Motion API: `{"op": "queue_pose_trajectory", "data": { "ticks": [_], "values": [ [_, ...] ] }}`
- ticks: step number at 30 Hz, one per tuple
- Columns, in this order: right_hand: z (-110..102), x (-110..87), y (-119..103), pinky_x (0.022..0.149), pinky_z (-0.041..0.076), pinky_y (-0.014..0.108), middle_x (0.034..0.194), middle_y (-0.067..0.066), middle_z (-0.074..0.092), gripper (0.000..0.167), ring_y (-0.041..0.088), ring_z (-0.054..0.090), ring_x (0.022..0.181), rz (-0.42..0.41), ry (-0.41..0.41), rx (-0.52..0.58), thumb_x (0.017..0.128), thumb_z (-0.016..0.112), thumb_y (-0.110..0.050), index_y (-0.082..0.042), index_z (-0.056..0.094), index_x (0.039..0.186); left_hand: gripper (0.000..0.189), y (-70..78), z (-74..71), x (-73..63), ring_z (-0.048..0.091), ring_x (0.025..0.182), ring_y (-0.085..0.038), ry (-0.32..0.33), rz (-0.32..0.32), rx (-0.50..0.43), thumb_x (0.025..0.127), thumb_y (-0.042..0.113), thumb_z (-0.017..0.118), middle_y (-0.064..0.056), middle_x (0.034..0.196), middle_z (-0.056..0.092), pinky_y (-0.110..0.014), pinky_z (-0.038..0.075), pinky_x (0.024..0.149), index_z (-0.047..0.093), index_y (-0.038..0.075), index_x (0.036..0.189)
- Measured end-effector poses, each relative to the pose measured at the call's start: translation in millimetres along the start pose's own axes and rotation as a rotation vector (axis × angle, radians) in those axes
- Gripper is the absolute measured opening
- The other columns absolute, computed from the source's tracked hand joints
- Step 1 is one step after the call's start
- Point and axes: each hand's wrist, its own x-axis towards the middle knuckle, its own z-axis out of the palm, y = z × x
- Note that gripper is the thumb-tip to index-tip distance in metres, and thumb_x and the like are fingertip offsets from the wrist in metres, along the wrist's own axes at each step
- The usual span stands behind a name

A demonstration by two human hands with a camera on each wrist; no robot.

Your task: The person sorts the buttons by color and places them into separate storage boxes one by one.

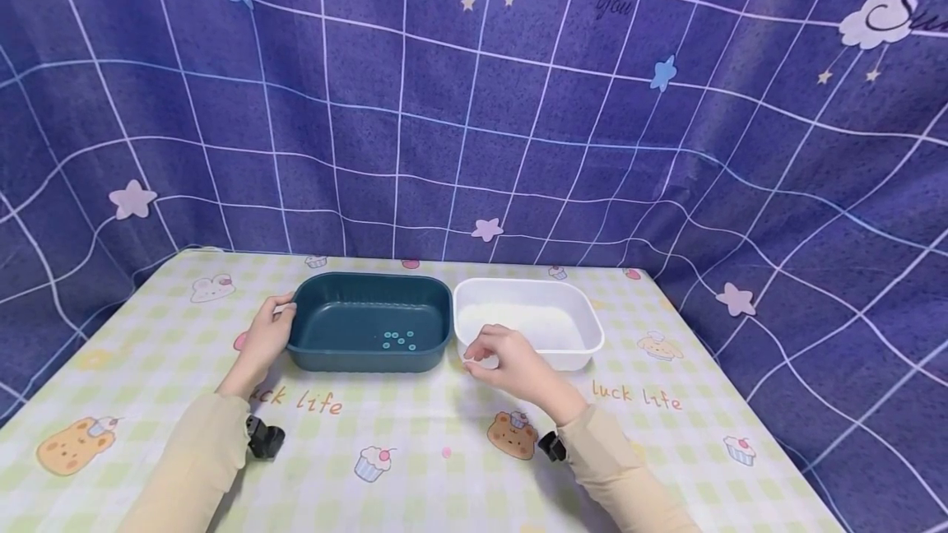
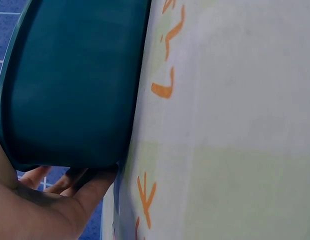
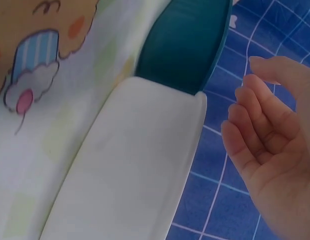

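Observation:
A dark teal plastic basin [image 1: 370,362] stands on the table with several small light-blue ring-like pieces [image 1: 401,340] on its floor. My left hand [image 1: 268,337] grips its left end, the thumb at the rim and the fingers against the outer wall; the left wrist view shows this hand [image 2: 55,200] below the basin's end [image 2: 75,90]. Beside it, nearly touching, is a white basin [image 1: 588,336]. My right hand [image 1: 514,362] hovers at the white basin's front left corner, fingers loosely bent. In the right wrist view this hand [image 3: 275,145] shows nothing between thumb and fingertips.
A checked tablecloth [image 1: 415,426] with cartoon prints covers the table. Behind it hangs a blue curtain [image 1: 444,146] with a white grid. Small black devices are strapped at the left wrist [image 1: 264,437] and right wrist [image 1: 552,446].

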Motion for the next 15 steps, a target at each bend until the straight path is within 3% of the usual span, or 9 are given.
{"op": "queue_pose_trajectory", "data": {
  "ticks": [6, 11, 15],
  "values": [
    [3.4, -0.9, -9.6, 0.076, 0.049, 0.017, 0.086, 0.0, 0.064, 0.009, 0.01, 0.062, 0.083, 0.003, -0.058, 0.026, 0.084, 0.068, -0.015, -0.007, 0.069, 0.089, 0.053, 1.7, 0.1, -0.4, 0.045, 0.119, -0.037, -0.002, 0.001, 0.001, 0.103, 0.033, 0.023, -0.031, 0.137, 0.04, -0.028, 0.043, 0.081, 0.024, 0.002, 0.146],
    [6.9, -1.9, -15.7, 0.076, 0.049, 0.015, 0.085, -0.001, 0.064, 0.01, 0.008, 0.062, 0.082, -0.013, -0.07, 0.024, 0.084, 0.069, -0.017, -0.009, 0.068, 0.089, 0.054, 2.1, 0.5, -1.2, 0.044, 0.12, -0.037, -0.004, 0.001, 0.001, 0.103, 0.033, 0.023, -0.031, 0.138, 0.039, -0.032, 0.043, 0.085, 0.024, 0.002, 0.146],
    [9.5, -2.9, -19.5, 0.076, 0.048, 0.015, 0.083, -0.003, 0.063, 0.009, 0.007, 0.06, 0.081, -0.028, -0.077, 0.005, 0.084, 0.069, -0.019, -0.011, 0.069, 0.088, 0.054, 0.5, 0.1, -0.3, 0.045, 0.119, -0.036, 0.004, -0.001, 0.006, 0.103, 0.034, 0.024, -0.031, 0.137, 0.04, -0.029, 0.043, 0.081, 0.024, 0.002, 0.146]
  ]
}}
